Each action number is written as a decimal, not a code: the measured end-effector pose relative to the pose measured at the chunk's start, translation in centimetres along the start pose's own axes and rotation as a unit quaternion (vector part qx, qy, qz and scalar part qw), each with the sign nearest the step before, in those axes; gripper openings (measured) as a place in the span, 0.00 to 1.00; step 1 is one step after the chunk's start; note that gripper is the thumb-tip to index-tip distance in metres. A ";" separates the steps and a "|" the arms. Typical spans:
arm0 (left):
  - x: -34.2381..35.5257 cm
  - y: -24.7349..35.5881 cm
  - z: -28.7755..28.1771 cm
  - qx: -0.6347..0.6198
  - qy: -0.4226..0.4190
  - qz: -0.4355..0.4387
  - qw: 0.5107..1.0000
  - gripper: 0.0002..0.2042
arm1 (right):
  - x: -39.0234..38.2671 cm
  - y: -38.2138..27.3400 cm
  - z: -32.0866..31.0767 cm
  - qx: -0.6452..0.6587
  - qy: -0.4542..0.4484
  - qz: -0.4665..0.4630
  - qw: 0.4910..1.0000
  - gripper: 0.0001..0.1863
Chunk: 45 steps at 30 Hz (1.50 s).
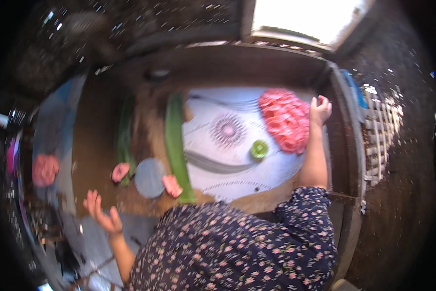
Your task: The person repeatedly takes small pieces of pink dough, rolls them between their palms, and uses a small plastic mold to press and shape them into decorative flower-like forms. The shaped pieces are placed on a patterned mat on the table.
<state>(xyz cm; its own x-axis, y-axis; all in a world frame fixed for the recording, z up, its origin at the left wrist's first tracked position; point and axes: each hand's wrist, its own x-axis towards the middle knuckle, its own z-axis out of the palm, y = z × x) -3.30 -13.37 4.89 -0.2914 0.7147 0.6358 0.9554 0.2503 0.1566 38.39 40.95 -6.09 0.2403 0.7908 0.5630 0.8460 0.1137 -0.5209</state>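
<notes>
My right hand (320, 110) is raised at the right edge of a large pile of flat pink pieces (283, 121). Its fingers are curled together; whatever they may hold cannot be made out. My left hand (103, 213) hangs at the lower left with its fingers spread and nothing in them. Under the pile lies a white patterned sheet (206, 136). A small round green object (259, 150) rests on the sheet, left of the pile. A grey-blue disc (150, 178) lies nearer my left hand, with a pink piece (172, 185) on its right and another pink piece (120, 172) on its left.
A long green strip (177, 145) runs along the sheet's left edge. Dark wooden boards (203, 68) border the far side and the right. Another pink bunch (45, 170) sits on a blue surface at the far left. Woven white slats (380, 138) stand outside the right board.
</notes>
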 end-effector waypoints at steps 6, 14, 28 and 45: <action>-1.2 -0.3 1.2 -0.035 -0.003 -0.032 0.999 0.17 | -18.9 -13.7 -3.0 0.297 -0.327 -0.205 0.873 0.06; -3.4 -4.4 5.4 -0.054 -0.023 -0.203 0.977 0.15 | -38.5 -24.3 -6.6 0.230 -0.552 -0.413 0.686 0.29; -3.4 -12.7 13.8 0.073 -0.295 -0.201 0.931 0.28 | -29.8 -23.6 -8.4 0.541 -0.688 0.368 0.315 0.30; 0.3 -2.1 7.0 -0.671 -0.279 -0.349 0.591 0.18 | -32.5 -39.0 -13.1 0.534 -0.544 -0.179 0.623 0.17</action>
<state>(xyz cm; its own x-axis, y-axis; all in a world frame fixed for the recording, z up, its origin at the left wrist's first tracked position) -5.73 -9.08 -0.55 -0.2495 0.9410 -0.2285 -0.3396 0.1359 0.9307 3.86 2.93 4.35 -0.8280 0.4732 0.3008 -0.1848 0.2762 -0.9432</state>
